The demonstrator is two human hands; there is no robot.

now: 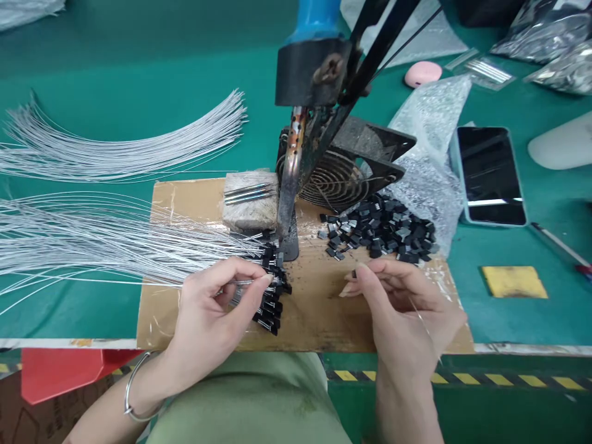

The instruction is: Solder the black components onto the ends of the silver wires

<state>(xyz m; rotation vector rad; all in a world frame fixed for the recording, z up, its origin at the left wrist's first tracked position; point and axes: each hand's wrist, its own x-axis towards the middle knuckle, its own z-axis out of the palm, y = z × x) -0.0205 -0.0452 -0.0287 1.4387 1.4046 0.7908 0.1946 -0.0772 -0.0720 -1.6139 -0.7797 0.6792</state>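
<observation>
Black piece (354, 273), pinched by right hand (404, 320) over the cardboard's (324, 317) right half. Left hand (208, 320): thumb and forefinger grasping wire (242, 282) toward its front edge. Apparent step: single-piece handling; joining would call for end-to-end alignment.

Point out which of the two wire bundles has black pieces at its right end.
The lower bundle, running onto the cardboard by the left hand: black pieces cluster at its right end. The upper bundle shows only bare tips there.
</observation>
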